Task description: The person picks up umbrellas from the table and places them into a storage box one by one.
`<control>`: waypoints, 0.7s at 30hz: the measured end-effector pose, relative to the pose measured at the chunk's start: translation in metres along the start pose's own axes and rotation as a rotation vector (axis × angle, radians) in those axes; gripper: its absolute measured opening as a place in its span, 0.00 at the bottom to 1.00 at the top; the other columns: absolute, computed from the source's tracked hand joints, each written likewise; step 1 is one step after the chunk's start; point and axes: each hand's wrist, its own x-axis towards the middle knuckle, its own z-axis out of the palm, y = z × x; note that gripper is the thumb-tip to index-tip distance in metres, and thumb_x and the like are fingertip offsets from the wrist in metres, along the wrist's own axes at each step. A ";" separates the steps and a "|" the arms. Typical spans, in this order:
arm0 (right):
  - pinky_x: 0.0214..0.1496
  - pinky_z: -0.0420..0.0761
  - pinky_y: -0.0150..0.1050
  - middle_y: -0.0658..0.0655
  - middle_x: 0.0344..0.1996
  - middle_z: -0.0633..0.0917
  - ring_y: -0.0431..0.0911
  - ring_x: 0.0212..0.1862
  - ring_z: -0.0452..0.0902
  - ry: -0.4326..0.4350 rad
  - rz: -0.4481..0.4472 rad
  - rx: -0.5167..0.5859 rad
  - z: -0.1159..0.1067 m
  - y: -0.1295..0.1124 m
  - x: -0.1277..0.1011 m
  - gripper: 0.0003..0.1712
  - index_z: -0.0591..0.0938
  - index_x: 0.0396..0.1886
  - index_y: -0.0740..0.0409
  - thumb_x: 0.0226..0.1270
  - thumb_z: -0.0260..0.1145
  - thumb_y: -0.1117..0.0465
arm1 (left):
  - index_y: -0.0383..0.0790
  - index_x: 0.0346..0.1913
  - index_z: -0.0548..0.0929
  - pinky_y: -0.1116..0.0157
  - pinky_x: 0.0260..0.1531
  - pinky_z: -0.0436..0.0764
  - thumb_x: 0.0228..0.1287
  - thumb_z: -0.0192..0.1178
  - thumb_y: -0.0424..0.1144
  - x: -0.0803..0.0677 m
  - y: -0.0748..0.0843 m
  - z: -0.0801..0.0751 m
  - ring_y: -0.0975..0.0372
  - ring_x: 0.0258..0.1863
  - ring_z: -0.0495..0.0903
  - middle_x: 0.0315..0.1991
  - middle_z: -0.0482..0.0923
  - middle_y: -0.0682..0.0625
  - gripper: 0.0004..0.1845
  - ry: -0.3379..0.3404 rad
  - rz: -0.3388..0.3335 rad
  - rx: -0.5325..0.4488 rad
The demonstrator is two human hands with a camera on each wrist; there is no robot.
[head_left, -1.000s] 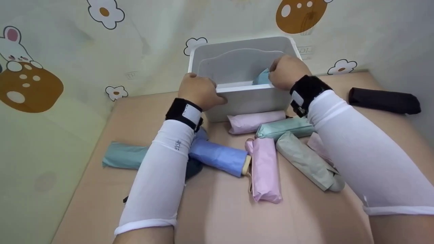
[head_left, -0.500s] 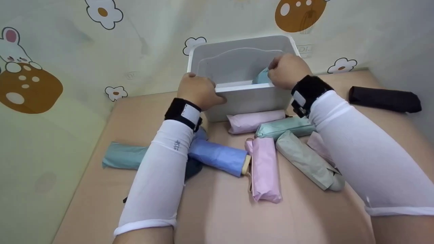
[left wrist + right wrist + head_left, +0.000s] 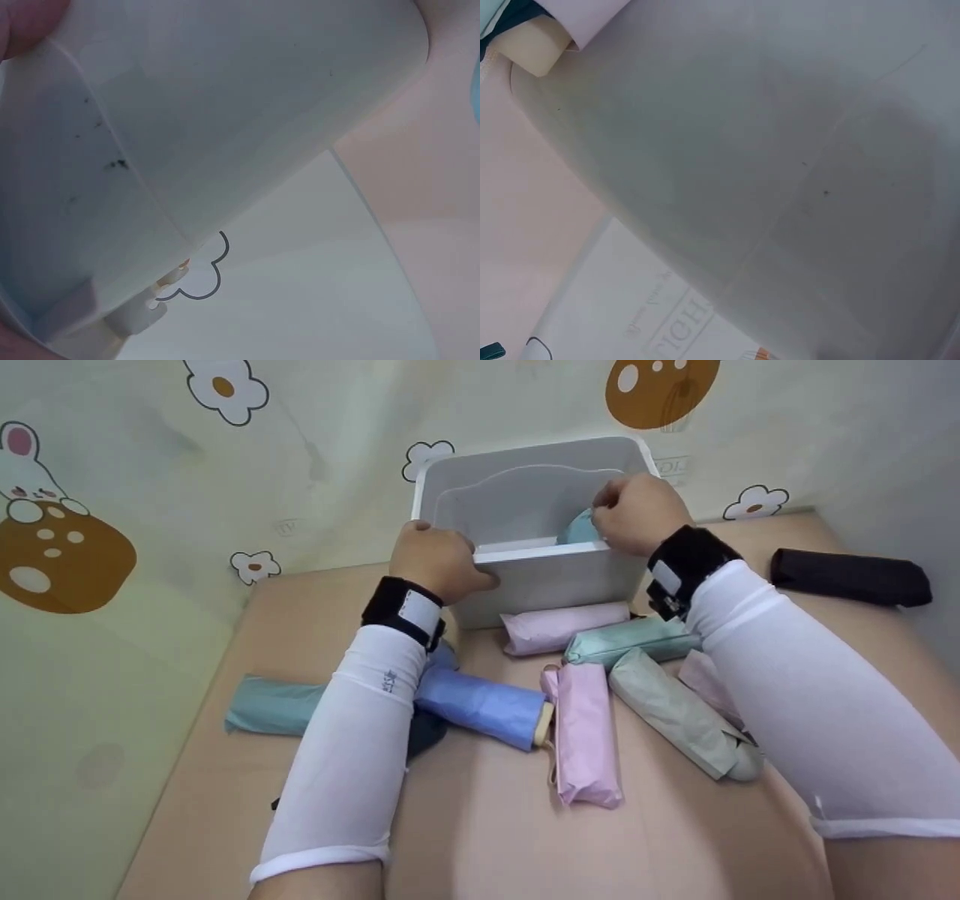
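Observation:
A white plastic bin stands at the back with its mouth facing me. My left hand grips its front left corner, fingers over the rim and thumb along the outer front. At the front right corner my right hand holds the rim with curled fingers, which cover that corner. Right beside those fingertips, inside the bin, shows part of a light blue folded umbrella. The left wrist view has the bin's smooth wall and a fingertip; the right wrist view shows the bin wall too.
Before the bin lie folded umbrellas: lilac, mint, pink, grey-green and blue. A teal one lies left, partly under my left sleeve; a black one lies far right. A patterned wall sheet rises behind.

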 end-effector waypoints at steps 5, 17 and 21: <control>0.63 0.81 0.54 0.62 0.58 0.85 0.56 0.59 0.75 0.025 -0.005 0.035 -0.001 0.002 -0.002 0.25 0.84 0.63 0.59 0.78 0.54 0.52 | 0.46 0.25 0.79 0.49 0.79 0.59 0.60 0.62 0.66 -0.001 0.000 0.000 0.54 0.42 0.86 0.26 0.84 0.51 0.26 0.012 0.010 0.002; 0.35 0.80 0.33 0.50 0.49 0.81 0.44 0.47 0.74 0.089 0.071 0.337 -0.015 0.017 -0.011 0.21 0.82 0.64 0.51 0.80 0.57 0.49 | 0.45 0.28 0.83 0.49 0.78 0.60 0.61 0.63 0.67 0.002 0.002 0.004 0.54 0.42 0.87 0.27 0.86 0.51 0.26 0.015 0.013 0.007; 0.40 0.80 0.33 0.47 0.48 0.81 0.43 0.50 0.75 0.145 0.080 0.447 -0.021 0.029 -0.017 0.19 0.82 0.62 0.50 0.80 0.57 0.50 | 0.45 0.29 0.84 0.49 0.79 0.59 0.61 0.63 0.67 0.003 0.002 0.005 0.54 0.43 0.87 0.27 0.86 0.51 0.26 0.011 0.009 0.008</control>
